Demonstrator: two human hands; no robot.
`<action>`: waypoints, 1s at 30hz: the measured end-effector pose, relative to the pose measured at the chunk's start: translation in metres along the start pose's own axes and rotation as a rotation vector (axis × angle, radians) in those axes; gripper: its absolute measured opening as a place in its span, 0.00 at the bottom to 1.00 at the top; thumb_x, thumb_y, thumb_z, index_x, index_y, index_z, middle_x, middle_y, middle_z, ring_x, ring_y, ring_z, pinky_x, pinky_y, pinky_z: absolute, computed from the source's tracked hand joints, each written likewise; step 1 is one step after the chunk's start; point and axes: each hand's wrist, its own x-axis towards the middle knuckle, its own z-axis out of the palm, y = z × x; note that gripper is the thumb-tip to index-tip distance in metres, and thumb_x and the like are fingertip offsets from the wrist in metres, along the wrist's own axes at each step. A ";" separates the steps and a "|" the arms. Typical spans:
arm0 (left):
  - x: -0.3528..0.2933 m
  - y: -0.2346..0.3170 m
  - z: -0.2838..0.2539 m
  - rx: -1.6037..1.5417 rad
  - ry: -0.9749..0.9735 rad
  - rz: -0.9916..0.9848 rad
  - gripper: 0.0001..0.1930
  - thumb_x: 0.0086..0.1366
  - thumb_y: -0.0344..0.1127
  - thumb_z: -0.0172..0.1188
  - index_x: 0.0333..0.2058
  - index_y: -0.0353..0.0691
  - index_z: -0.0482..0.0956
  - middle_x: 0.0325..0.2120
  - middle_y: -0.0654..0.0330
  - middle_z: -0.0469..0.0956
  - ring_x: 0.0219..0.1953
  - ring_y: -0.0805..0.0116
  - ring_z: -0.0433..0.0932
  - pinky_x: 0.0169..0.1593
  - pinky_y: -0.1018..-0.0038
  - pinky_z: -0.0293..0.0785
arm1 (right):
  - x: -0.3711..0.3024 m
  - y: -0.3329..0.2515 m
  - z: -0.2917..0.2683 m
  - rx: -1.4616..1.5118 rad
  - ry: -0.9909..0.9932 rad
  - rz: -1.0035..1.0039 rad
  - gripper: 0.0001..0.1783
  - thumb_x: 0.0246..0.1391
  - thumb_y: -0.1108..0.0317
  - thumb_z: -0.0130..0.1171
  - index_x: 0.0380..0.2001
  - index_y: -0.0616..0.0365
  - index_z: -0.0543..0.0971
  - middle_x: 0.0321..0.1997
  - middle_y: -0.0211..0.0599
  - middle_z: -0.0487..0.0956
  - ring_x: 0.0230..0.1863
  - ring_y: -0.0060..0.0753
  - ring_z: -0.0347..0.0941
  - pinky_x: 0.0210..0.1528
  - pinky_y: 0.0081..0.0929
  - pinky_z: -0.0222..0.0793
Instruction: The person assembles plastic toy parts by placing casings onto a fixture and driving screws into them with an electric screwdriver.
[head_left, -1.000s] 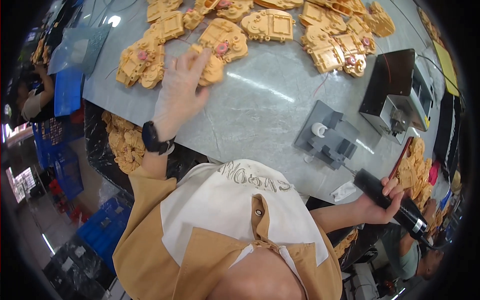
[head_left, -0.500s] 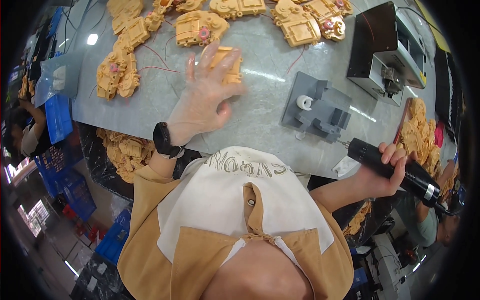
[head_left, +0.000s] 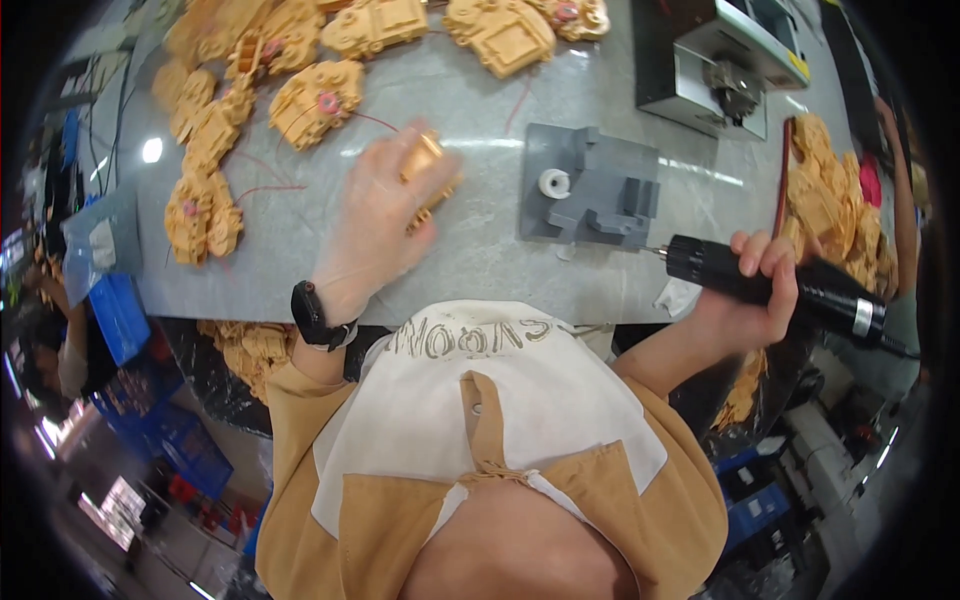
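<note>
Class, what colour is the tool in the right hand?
The tool is black with a silver band, best seen in the head view.

So there's a casing (head_left: 424, 157) in your left fingers (head_left: 434, 181), other casings (head_left: 316, 104) beyond and left of them on the table (head_left: 470, 265), block (head_left: 600, 195) off to their right, screwdriver (head_left: 700, 262) in your right fingers (head_left: 757, 252), machine (head_left: 690, 85) beyond those.

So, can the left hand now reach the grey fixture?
Probably yes: only grey tabletop seems to lie between the left hand, holding a yellow housing, and the grey fixture; the electric screwdriver in the right hand is off to its right.
</note>
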 end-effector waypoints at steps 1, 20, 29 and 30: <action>0.004 0.002 0.002 -0.090 0.003 0.158 0.30 0.43 0.30 0.62 0.50 0.52 0.69 0.52 0.52 0.63 0.51 0.50 0.64 0.52 0.59 0.65 | 0.000 0.002 0.001 -0.004 -0.001 0.000 0.24 0.48 0.72 0.48 0.52 0.55 0.61 0.20 0.29 0.61 0.21 0.26 0.60 0.33 0.29 0.59; 0.092 0.065 0.048 -0.337 0.096 0.678 0.40 0.33 0.30 0.71 0.51 0.55 0.67 0.53 0.56 0.64 0.53 0.53 0.65 0.53 0.63 0.68 | 0.001 -0.014 -0.009 -0.057 -0.008 -0.068 0.22 0.49 0.72 0.48 0.50 0.54 0.62 0.19 0.28 0.61 0.21 0.24 0.61 0.32 0.29 0.61; 0.094 0.056 0.045 -0.215 -0.076 0.690 0.39 0.41 0.38 0.69 0.56 0.58 0.64 0.59 0.54 0.58 0.56 0.54 0.63 0.58 0.56 0.59 | 0.015 -0.007 -0.002 -0.109 0.004 -0.148 0.23 0.47 0.71 0.50 0.49 0.56 0.61 0.19 0.28 0.62 0.19 0.25 0.61 0.30 0.30 0.62; 0.092 0.055 0.047 -0.219 -0.043 0.657 0.38 0.42 0.40 0.68 0.55 0.58 0.64 0.58 0.54 0.59 0.56 0.55 0.63 0.58 0.58 0.58 | 0.024 -0.007 0.002 -0.108 0.011 -0.243 0.23 0.47 0.71 0.50 0.48 0.57 0.60 0.18 0.29 0.62 0.19 0.25 0.61 0.29 0.30 0.62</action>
